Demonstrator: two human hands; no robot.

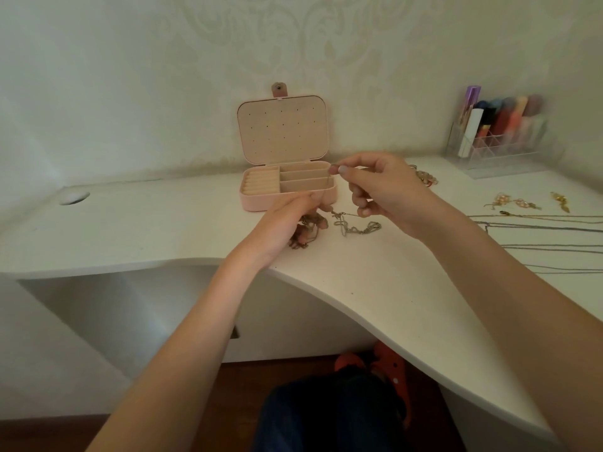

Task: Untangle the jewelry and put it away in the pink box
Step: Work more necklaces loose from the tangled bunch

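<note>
The pink box (pixel 261 203) stands open at the back of the white desk (pixel 163 236), its lid upright against the wall. Just in front of it, my left hand (pixel 287 220) grips a tangled clump of chains (pixel 306 230) against the desk. My right hand (pixel 381 190) is raised beside the box and pinches a thin chain (pixel 326 187) between thumb and forefinger. That chain runs down to the clump. A silver chain (pixel 359 228) lies looped on the desk between my hands.
Earrings (pixel 512 203) and a gold piece (pixel 561 202) lie to the right, with long straightened chains (pixel 548 223) stretching off the right edge. More jewelry (pixel 424 177) sits behind my right hand. A clear organiser (pixel 499 132) of cosmetics stands at the back right. The desk's curved front edge runs below my arms.
</note>
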